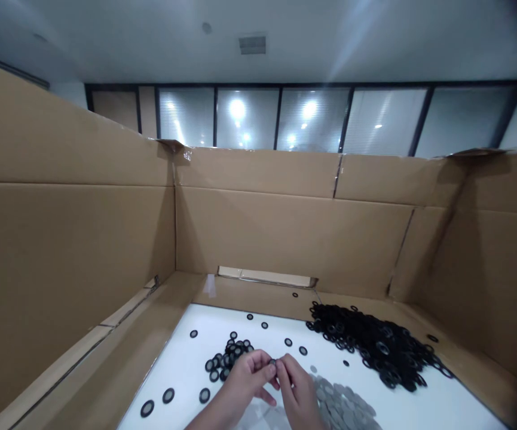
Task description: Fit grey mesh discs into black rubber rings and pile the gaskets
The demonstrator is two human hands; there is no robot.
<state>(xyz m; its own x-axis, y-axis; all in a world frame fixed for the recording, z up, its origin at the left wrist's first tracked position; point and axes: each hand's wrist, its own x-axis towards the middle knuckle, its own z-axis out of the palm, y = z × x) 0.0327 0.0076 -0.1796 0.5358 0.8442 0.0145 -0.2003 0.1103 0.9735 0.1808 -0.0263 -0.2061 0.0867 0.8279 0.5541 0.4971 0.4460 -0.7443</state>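
Note:
My left hand (pixel 254 375) and my right hand (pixel 294 388) meet over a white board (pixel 181 364). Pinched between the fingertips of both is a small black ring (pixel 272 362), mostly covered by the fingers; whether a disc sits inside it I cannot tell. Left of my left hand lies a cluster of black rings with grey centres (pixel 228 358), with several more scattered around it. Beside my right hand a heap of flat grey discs (pixel 341 403) spreads over the board. Farther right is a large pile of black rings (pixel 375 343).
Tall cardboard walls (pixel 258 233) enclose the board at the left, back and right. One loose ring (pixel 294 295) lies on the cardboard floor behind the board, another ring (pixel 432 338) by the right wall. A slot (pixel 267 277) is cut low in the back wall.

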